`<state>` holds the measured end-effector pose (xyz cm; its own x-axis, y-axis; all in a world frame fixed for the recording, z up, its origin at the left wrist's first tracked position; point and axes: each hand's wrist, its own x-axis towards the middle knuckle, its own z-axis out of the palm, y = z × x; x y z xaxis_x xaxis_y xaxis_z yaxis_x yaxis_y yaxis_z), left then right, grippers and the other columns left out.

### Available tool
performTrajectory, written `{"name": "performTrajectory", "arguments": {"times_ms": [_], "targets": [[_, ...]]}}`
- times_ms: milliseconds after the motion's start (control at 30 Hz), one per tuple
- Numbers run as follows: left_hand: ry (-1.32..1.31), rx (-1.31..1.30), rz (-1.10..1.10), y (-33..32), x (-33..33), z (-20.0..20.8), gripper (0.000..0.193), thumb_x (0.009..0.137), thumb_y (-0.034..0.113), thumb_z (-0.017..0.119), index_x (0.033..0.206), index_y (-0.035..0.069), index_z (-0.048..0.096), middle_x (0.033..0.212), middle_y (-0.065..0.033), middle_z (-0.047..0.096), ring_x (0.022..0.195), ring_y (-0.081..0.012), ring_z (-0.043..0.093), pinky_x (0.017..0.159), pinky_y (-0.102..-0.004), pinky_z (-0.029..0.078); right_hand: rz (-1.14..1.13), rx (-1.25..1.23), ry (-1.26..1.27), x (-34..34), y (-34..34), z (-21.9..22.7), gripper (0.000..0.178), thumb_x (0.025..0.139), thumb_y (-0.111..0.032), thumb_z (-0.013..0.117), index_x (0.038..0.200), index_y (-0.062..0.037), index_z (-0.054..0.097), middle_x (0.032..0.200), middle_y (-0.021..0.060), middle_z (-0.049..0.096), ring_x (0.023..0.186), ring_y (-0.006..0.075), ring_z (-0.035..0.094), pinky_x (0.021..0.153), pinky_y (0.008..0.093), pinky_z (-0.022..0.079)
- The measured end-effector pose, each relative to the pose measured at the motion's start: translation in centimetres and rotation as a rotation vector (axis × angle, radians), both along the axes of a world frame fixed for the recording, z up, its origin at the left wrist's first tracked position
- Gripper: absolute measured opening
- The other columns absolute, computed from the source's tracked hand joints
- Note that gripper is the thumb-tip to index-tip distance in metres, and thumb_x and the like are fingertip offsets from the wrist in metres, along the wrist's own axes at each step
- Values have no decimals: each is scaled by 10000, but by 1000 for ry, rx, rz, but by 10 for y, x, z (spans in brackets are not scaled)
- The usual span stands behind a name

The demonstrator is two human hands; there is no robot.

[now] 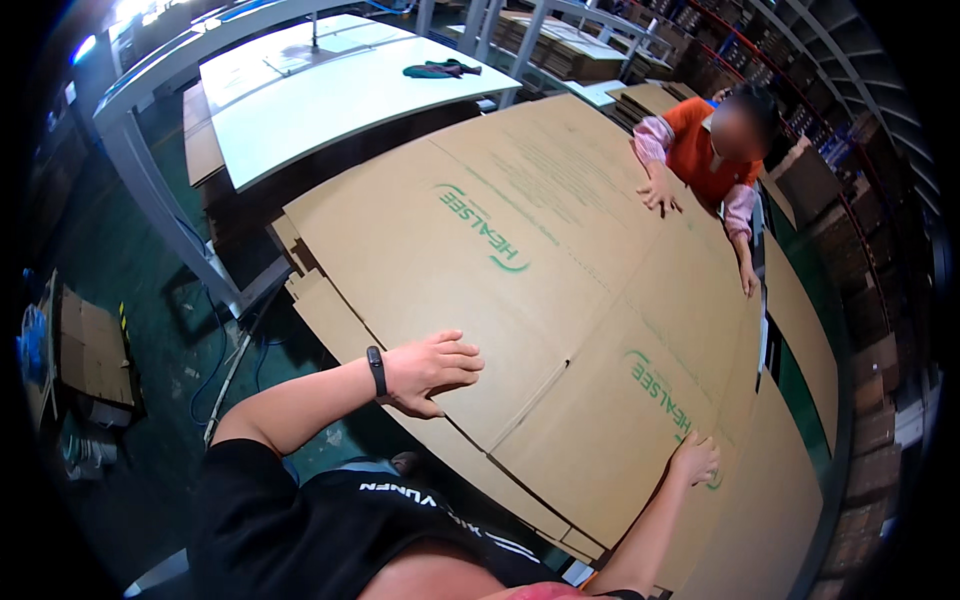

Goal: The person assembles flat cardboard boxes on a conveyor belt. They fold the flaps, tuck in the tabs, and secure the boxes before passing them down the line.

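Observation:
A large brown cardboard sheet (560,290) with green printing and a crease across it lies in front of me. Near its front left edge my left hand (432,370) rests palm down, fingers stretched out, with a dark band on the wrist. My right hand (697,460) touches the sheet farther right, beside a green print; its fingers are spread and slightly bent, gripping nothing. Across the sheet a co-worker (705,150) in an orange top leans in, one hand (660,190) flat on the cardboard and the other (748,275) at the right edge.
More cardboard (340,315) shows beneath the front left edge. At the back left, a white-topped table (330,100) carries a dark green and red cloth (440,70), beside a grey metal frame (150,170). Stacked cardboard (570,50) stands behind. Blue hoses lie on the green floor.

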<state>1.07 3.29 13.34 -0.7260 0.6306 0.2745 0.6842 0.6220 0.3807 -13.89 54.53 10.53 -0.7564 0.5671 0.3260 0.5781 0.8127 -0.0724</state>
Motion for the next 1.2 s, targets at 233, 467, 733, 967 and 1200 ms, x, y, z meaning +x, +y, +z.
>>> {"name": "performTrajectory", "arguments": {"times_ms": [233,467,733,967,1200], "targets": [[53,-3,15,-15,9,-9,668,645,311,709,1219,23,525,1351,-182,469,1307,-340,385,1105,-540,230,935,-57,-184,81,-202,9,720,870,-451,539,1418,-25,346,1520,198,230,1410,378,173,1140,529,101],[-643,-57,58,-249,41,145,589,795,355,722,1236,3,552,1154,-217,615,1056,-290,607,880,-397,513,1110,-50,-114,122,-268,1,707,860,-350,567,1430,-15,316,1490,210,275,1392,367,223,1127,518,166],[767,148,1503,-708,248,348,427,829,262,640,1188,33,607,1161,-175,632,1056,-249,619,938,-358,470,719,626,341,115,-337,4,321,838,-234,636,1122,-85,651,1119,144,615,925,302,617,801,461,518],[850,-794,1856,-930,310,283,434,841,418,609,1110,82,669,1117,-133,654,1067,-252,596,926,-362,433,503,-202,104,-31,-584,60,548,937,-305,511,1395,-26,395,1365,189,477,1260,332,451,1035,406,376],[1098,-799,1756,-980,302,268,366,873,439,580,944,97,689,901,-50,669,830,-224,612,741,-360,444,1964,-447,631,12,-1158,273,546,835,-220,657,1308,-2,493,1300,194,532,1239,327,474,1050,397,349]]}}
